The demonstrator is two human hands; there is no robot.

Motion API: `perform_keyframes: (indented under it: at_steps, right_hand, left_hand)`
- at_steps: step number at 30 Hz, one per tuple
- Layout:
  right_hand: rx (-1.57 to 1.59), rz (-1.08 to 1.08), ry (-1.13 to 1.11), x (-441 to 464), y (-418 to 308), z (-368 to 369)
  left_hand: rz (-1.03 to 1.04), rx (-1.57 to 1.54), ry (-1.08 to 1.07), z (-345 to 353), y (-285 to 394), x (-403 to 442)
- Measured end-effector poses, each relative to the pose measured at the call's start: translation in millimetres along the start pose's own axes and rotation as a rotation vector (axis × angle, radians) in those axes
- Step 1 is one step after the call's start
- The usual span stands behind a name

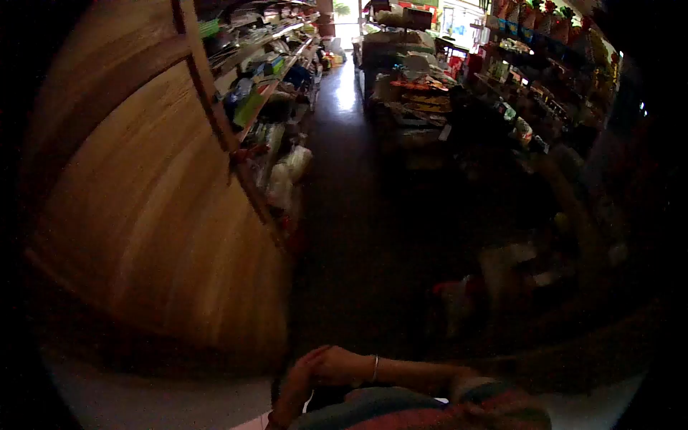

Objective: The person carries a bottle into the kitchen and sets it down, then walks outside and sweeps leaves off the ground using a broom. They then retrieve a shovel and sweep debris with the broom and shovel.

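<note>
At the bottom of the head view my right hand (pixel 335 365) rests against my left hand (pixel 304 369), and the two overlap in front of my body. A thin light bangle (pixel 375 368) circles the right wrist. The left forearm rises from the bottom edge. Dim light and the overlap hide the fingers, and no object shows in either hand. A striped garment (pixel 401 412) covers my body just below the hands.
A wooden door (pixel 143 208) stands at the left. Beyond it, shelves (pixel 269 93) packed with goods line a narrow aisle (pixel 344 129) leading to a bright doorway (pixel 345 32). A display of goods (pixel 423 97) and more shelving stand on the right. The lower right is very dark.
</note>
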State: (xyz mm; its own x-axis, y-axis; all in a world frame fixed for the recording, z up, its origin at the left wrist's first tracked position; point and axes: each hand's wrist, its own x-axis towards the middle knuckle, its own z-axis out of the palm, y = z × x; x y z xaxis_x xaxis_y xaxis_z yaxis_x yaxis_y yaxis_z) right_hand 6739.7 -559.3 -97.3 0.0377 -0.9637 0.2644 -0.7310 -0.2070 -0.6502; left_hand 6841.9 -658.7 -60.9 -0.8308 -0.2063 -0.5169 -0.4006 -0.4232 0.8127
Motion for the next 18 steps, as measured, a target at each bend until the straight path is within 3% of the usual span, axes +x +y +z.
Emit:
perform_keyframes:
  at_steps: [2, 5, 6, 7, 9, 12, 15, 17, 18]
  right_hand:
    - [-0.131, 0.118, -0.191, -8, 80, 24]
    - [-0.101, 0.361, -0.292, 9, 134, -19]
    - [-0.078, 0.427, -0.269, 20, 135, -50]
    - [-0.053, 0.492, -0.243, 31, 136, -82]
    - [-0.042, 0.564, -0.135, 57, 147, -138]
    - [0.033, 0.480, 0.284, 63, 223, -167]
    - [0.387, 0.398, 0.681, 71, 252, -223]
    - [0.621, 0.452, 0.809, 61, 261, -259]
    - [0.571, 0.491, 0.825, 49, 277, -266]
  left_hand:
    - [-0.006, 0.135, -0.048, 11, 30, 37]
    - [-0.072, 0.052, -0.253, -6, 50, 130]
    - [0.113, 0.261, -0.321, -7, 58, 153]
    - [0.160, 0.312, -0.384, -8, 73, 180]
    - [0.090, 0.269, -0.520, -6, 103, 237]
    - [-0.096, 0.205, -0.684, 6, 161, 321]
    - [-0.267, 0.168, -0.781, 31, 205, 384]
    - [-0.359, 0.137, -0.831, 55, 222, 416]
    - [-0.376, 0.133, -0.866, 68, 230, 433]
